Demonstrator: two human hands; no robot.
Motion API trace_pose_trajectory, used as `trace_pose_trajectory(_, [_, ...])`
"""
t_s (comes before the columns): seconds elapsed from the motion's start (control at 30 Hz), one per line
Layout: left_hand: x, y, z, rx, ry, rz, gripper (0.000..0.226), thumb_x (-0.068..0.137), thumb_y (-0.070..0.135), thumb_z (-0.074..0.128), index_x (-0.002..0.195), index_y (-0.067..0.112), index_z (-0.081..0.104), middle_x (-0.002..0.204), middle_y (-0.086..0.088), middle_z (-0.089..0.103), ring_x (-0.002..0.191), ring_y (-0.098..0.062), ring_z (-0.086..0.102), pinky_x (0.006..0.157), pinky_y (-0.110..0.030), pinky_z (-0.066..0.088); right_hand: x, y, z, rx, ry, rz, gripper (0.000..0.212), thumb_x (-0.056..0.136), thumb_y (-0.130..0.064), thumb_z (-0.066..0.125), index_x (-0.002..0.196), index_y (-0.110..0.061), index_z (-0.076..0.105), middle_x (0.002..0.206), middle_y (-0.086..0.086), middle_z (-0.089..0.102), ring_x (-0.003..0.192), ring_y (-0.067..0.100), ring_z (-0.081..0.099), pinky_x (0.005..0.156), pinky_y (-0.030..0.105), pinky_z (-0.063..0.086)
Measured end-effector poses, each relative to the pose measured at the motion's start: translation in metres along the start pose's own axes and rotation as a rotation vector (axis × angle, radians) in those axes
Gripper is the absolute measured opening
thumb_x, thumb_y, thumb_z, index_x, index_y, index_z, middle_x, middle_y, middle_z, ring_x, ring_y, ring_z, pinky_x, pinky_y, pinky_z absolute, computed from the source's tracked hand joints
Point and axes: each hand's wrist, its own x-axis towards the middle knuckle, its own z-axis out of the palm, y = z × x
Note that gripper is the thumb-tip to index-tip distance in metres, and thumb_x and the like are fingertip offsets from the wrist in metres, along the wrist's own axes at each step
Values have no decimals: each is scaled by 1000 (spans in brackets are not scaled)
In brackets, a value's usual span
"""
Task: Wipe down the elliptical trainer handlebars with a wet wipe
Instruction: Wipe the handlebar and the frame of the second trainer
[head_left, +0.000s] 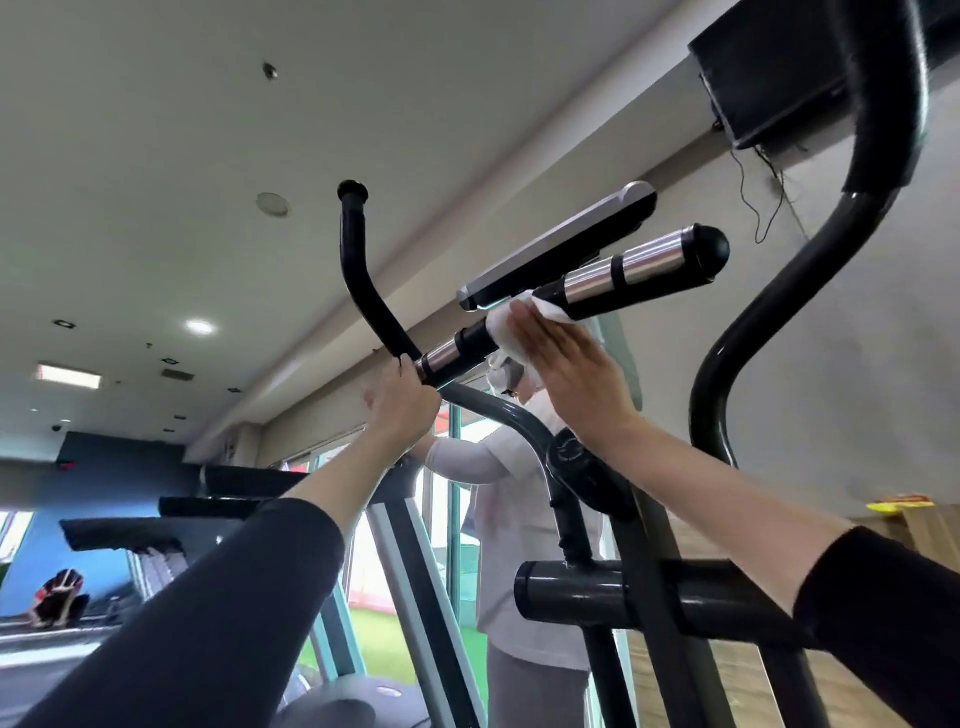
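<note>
Feed points up at the machine from below.

- Right hand (566, 369): fingers straight and together, palm flat, pressing the wet wipe (506, 332) against the short bar (644, 265). No pinch; the wipe is held by pressure alone.
- Wet wipe: white and bunched, wrapped partly over the middle of the short bar, between its two chrome sections and just below the console (561, 244).
- Left hand (402, 402): fingers curled tight at the short bar's left end, where the left swing handle (358, 275) crosses it. I cannot tell which of the two tubes it grips. I read it as a steadying hold.
- Right swing handle (810, 249): well apart from both hands.
- A second person (514, 519) stands behind the machine.

Progress, my judgement: mid-task. The wipe sits at the centre of the short bar, and I see no wet sheen to show which stretches are done. Neither hand is on the chrome end to the right. Both tall swing handles likely remain, foam tops included.
</note>
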Motion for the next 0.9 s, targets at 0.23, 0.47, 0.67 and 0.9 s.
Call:
trace_pose_trajectory(0.23, [-24,27,25,-30,160,368,65,90,18,26,151,2,12,159,-12,13,147,-22,10,119,-39,-3,1,11,-8,-180,73,-6,71,86,-7,25,147,4,-10,152,-3,32,140,13,20,117,29,4])
trace_pose_trajectory(0.47, [-28,58,42,-93,217,617,60,97,22,31,153,12,11,161,-1,12,147,-8,3,118,-28,-9,-5,41,-27,-317,60,-40,54,97,0,8,150,-1,-5,156,14,-22,143,25,-21,118,31,-2])
trace_pose_trajectory(0.67, [-27,70,43,-167,234,605,52,105,21,35,152,11,16,158,-4,21,147,-13,13,120,-32,-4,-23,84,-45,-344,136,-69,54,99,0,17,151,-3,4,160,10,-9,146,21,-5,118,30,8])
trace_pose_trajectory(0.9, [-36,81,35,-181,318,618,49,104,17,38,150,7,24,154,-9,30,144,-21,24,120,-34,1,-16,73,-47,-329,162,-45,55,98,1,15,150,-1,-1,154,6,17,147,26,-4,119,32,-2])
